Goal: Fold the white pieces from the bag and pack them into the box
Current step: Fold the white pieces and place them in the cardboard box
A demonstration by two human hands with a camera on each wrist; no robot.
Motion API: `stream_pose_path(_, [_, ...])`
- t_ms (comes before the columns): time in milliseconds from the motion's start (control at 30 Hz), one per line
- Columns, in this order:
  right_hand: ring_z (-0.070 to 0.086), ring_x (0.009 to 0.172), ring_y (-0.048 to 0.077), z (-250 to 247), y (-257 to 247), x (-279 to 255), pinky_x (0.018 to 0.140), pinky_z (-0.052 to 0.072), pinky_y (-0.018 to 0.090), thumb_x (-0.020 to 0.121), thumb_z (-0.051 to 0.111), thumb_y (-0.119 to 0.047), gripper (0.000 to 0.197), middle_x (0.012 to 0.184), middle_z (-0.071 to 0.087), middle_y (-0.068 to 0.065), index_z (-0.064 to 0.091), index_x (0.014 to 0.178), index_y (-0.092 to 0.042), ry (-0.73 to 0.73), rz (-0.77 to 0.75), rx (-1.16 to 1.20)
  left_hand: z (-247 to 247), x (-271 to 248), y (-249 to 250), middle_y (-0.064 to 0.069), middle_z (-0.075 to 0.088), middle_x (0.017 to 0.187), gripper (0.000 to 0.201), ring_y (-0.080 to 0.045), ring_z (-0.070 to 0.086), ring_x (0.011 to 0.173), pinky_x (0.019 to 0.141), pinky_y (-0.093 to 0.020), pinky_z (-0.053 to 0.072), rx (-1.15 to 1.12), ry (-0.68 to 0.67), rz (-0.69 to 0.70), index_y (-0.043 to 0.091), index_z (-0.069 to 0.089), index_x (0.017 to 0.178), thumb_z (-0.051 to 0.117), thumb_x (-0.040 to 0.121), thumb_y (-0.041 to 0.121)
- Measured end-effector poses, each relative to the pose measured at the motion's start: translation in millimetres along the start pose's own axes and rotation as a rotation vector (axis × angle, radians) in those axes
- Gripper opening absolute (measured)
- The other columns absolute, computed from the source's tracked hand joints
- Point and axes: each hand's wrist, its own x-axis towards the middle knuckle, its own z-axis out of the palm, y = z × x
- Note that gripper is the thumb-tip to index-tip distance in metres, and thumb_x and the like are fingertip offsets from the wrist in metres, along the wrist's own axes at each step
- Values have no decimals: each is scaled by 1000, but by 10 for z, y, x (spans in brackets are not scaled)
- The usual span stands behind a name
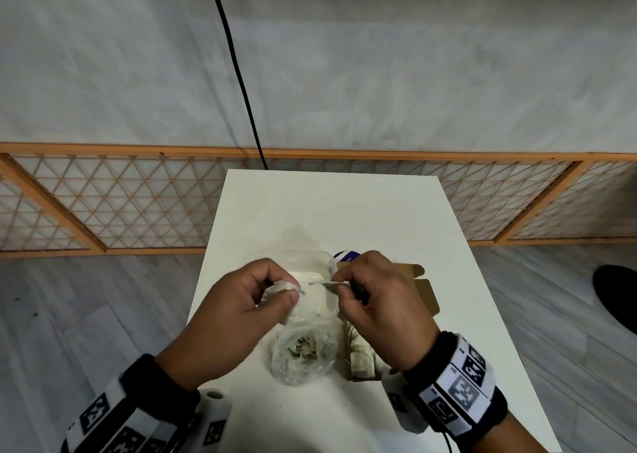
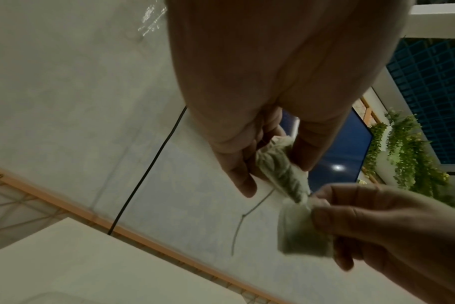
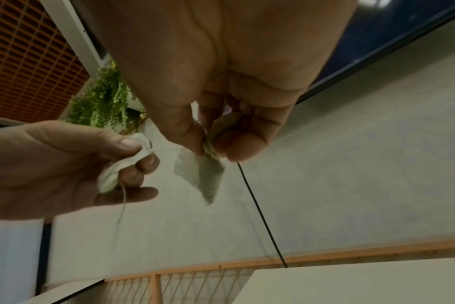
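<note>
Both hands raised over the table, each pinching a small white pouch.

The left hand (image 1: 238, 309) curls thumb and fingers round a crumpled white piece (image 2: 282, 168), a thread (image 2: 243, 218) dangling from it; the right hand (image 1: 375, 301) pinches a flatter white piece (image 3: 201, 174) between thumb and forefinger. Beneath them on the white table (image 1: 396, 218) sits a clear plastic bag (image 1: 303, 352) with more pieces inside, and just right of it the open cardboard box (image 1: 425, 295), partly hidden by the right hand. A black cable (image 1: 238, 73) hangs down the wall behind, above an orange lattice screen (image 1: 113, 204).
</note>
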Motion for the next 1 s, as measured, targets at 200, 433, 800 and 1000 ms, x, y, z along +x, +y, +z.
stream_pose_path(200, [58,80,1,-16,-24,-73,70,49,21,96,68,-23,9,96,61,-12,75,101,-27,-137,-100,47,-140,134,66,-7,75,91,6,-23,70,82,80,-40,56,-18,70,31,17,73,96,74,92,21])
stream_pose_path(433, [65,77,24,-63,-176,-27,69,56,39,95,70,-12,8,95,66,1,76,97,-16,-26,5,538,-21,106,-21,-15,75,96,12,-20,70,85,80,-31,58,-126,-18,-61,10,72,95,78,88,17])
stream_pose_path(800, [62,63,16,-11,-63,54,60,51,20,95,69,-6,4,78,69,5,72,95,-4,125,280,722,-23,-113,-20,23,50,152,12,4,41,145,122,-48,31,-31,-161,-11,23,77,92,80,84,30])
stream_pose_path(1000, [63,69,27,75,-93,-3,65,57,54,95,70,-16,7,90,67,8,75,98,-19,19,141,654,83,66,155,10,62,142,18,-6,56,135,118,-52,40,-141,-65,55,14,76,94,80,83,28])
